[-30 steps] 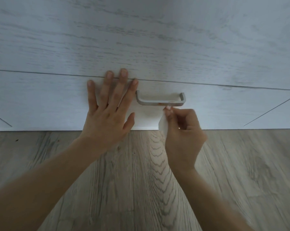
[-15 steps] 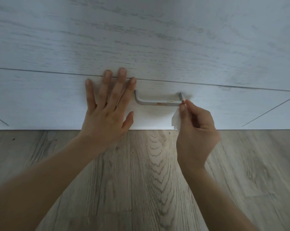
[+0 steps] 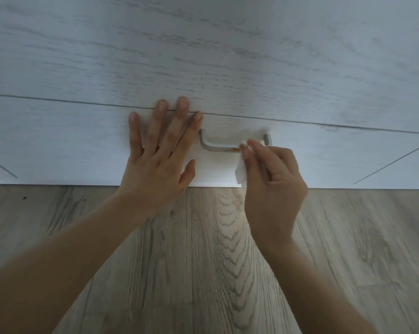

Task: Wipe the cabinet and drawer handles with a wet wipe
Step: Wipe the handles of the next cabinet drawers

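Observation:
A grey metal handle [image 3: 218, 148] sits on the bottom white drawer front [image 3: 71, 145], just above the floor. An orange-brown smear shows on the bar near its right half. My right hand [image 3: 273, 184] pinches a white wet wipe [image 3: 241, 173] against the right part of the bar; the wipe hangs down below my fingers. My left hand [image 3: 160, 162] lies flat on the drawer front, fingers spread, just left of the handle, with the fingertips at the seam above.
A larger white wood-grain front [image 3: 203, 51] fills the view above the seam. Grey-brown wood-look floor [image 3: 191, 273] runs from the cabinet base toward me. Thin diagonal lines mark the drawer front at the far left and far right.
My right hand slid the wipe right to the handle's end, then back left onto the right part of the bar. My left hand stayed flat in place.

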The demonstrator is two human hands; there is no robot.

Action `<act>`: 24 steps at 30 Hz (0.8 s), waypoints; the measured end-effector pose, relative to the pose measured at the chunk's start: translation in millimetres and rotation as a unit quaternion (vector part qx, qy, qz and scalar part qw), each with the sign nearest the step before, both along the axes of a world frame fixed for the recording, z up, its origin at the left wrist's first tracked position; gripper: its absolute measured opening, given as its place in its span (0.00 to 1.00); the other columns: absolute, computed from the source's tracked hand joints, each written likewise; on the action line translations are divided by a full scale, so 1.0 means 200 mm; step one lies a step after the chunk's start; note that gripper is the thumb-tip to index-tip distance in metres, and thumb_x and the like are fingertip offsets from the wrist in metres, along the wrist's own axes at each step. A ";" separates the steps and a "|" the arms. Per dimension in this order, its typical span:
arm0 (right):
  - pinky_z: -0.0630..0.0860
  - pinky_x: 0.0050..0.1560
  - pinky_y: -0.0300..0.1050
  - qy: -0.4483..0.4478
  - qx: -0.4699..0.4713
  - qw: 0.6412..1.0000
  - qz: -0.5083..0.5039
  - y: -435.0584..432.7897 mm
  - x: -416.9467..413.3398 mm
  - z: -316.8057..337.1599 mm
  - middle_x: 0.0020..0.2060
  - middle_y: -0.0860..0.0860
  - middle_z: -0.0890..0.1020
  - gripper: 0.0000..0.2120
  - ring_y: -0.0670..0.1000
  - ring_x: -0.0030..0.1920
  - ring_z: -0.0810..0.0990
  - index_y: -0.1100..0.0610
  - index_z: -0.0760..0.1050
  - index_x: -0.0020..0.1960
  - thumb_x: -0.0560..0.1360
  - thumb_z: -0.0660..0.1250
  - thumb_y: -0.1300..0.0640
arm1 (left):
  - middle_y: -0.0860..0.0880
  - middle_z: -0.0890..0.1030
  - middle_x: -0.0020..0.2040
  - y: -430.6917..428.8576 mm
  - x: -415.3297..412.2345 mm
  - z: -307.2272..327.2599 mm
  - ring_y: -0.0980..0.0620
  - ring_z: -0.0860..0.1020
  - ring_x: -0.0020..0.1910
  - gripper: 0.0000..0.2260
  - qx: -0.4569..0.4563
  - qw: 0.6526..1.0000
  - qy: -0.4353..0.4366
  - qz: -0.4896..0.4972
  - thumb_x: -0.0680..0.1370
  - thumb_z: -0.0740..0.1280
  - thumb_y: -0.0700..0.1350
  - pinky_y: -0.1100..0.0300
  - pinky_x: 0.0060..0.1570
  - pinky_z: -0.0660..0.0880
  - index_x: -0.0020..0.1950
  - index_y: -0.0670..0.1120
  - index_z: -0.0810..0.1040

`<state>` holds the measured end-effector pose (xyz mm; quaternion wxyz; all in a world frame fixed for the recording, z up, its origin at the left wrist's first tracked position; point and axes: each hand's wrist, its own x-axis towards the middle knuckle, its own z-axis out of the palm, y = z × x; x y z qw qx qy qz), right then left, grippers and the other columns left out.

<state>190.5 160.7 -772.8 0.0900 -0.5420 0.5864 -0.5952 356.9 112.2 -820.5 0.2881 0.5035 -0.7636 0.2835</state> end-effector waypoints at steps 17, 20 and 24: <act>0.69 0.37 0.28 -0.056 -0.017 0.997 -0.059 0.01 0.00 -0.01 0.37 0.39 0.78 0.04 0.39 0.36 0.74 0.46 0.79 0.47 0.73 0.70 0.53 | 0.43 0.49 0.76 0.00 0.02 0.01 0.43 0.41 0.76 0.36 0.005 1.000 -0.005 -0.010 0.77 0.61 0.50 0.41 0.72 0.38 0.78 0.46 0.43; 0.70 0.38 0.27 -0.012 -0.033 0.999 -0.035 -0.01 0.02 -0.02 0.36 0.44 0.78 0.03 0.39 0.35 0.75 0.54 0.81 0.47 0.73 0.71 0.59 | 0.43 0.49 0.76 0.00 0.02 0.01 0.44 0.41 0.76 0.36 0.002 1.000 -0.006 -0.009 0.78 0.61 0.50 0.41 0.72 0.38 0.78 0.45 0.43; 0.72 0.40 0.28 0.031 -0.060 0.998 -0.018 -0.01 0.01 -0.05 0.36 0.48 0.79 0.04 0.41 0.35 0.76 0.58 0.82 0.47 0.72 0.71 0.62 | 0.43 0.50 0.76 0.00 0.01 0.01 0.43 0.44 0.75 0.35 0.003 1.000 -0.001 -0.010 0.77 0.62 0.50 0.41 0.71 0.38 0.78 0.45 0.46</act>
